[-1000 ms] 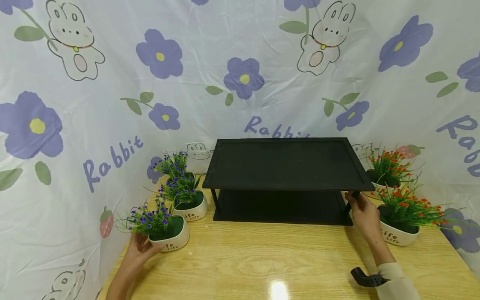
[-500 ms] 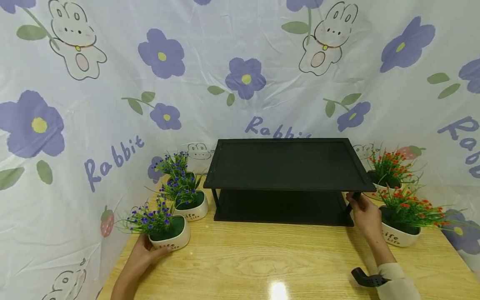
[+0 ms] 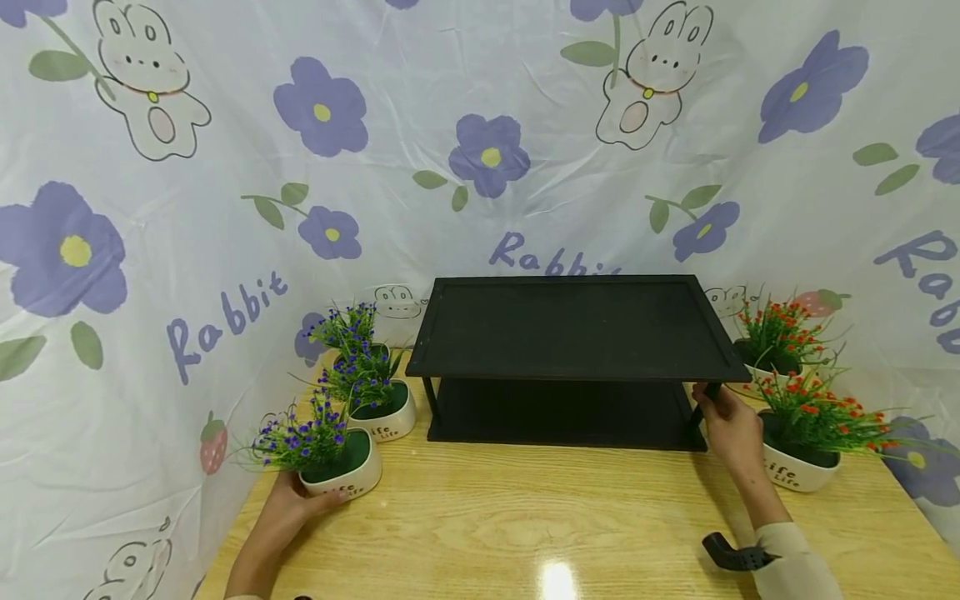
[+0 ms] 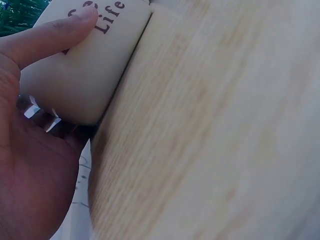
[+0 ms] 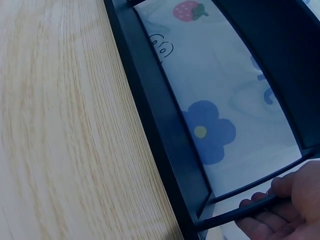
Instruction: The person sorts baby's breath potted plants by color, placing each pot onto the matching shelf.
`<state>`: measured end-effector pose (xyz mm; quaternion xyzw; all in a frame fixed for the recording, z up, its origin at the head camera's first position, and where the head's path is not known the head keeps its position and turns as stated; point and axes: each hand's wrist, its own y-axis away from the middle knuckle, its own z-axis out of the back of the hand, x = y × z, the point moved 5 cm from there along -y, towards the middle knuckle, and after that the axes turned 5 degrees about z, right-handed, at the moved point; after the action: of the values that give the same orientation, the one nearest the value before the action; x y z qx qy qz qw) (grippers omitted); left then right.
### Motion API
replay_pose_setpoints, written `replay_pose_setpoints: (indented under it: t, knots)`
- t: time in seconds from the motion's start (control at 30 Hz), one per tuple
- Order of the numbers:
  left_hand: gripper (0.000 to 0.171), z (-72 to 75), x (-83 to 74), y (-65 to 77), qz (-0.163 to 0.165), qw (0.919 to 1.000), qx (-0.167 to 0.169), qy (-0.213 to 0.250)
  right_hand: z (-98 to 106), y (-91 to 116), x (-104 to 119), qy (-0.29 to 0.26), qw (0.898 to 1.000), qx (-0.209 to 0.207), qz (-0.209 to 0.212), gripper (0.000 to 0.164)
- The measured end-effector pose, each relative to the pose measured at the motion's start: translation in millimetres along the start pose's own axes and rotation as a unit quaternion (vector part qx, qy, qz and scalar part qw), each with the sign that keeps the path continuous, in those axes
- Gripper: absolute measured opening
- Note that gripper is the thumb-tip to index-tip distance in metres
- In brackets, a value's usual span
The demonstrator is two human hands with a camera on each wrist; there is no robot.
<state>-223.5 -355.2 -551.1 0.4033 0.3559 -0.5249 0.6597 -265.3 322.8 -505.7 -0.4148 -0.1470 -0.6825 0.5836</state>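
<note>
At the left of the head view, my left hand grips the nearest white flowerpot, which holds small purple artificial flowers. In the left wrist view the thumb lies across the pot's "Life" lettering, and the other fingers reach behind and under its end. A black two-tier shelf stands at the back of the table. My right hand holds its front right post; in the right wrist view the fingers curl round that thin black post.
Behind the held pot stand further purple-flowered pots, one close by. On the right are pots with red-orange flowers, close to the right forearm. A patterned cloth hangs behind the wooden table.
My left hand has shifted slightly right, its thumb further along the pot's front, and the pot has barely moved. The right hand and the shelf stay in place.
</note>
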Motion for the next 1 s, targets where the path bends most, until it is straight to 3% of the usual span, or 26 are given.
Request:
replay_pose_setpoints:
  t: [0.23,0.4,0.6,1.0]
  knots:
    - [0.108,0.5,1.9,-1.7,0.009,0.9992,-0.012,-0.036,0.3,-0.6,-0.6,0.006,1.0,-0.011,-0.002,0.041]
    - [0.112,-0.1,3.0,-2.7,0.017,0.9987,-0.013,-0.045,0.8,-0.5,0.3,0.001,1.0,-0.028,0.0,0.037]
    - [0.104,-0.3,2.4,-0.1,0.039,0.9963,-0.021,-0.073,0.6,0.3,1.3,0.003,0.999,-0.039,0.005,0.032]
    - [0.105,-4.1,-1.9,2.1,0.036,0.9973,-0.027,-0.058,-0.2,-1.1,-2.2,0.009,1.0,-0.026,0.005,0.031]
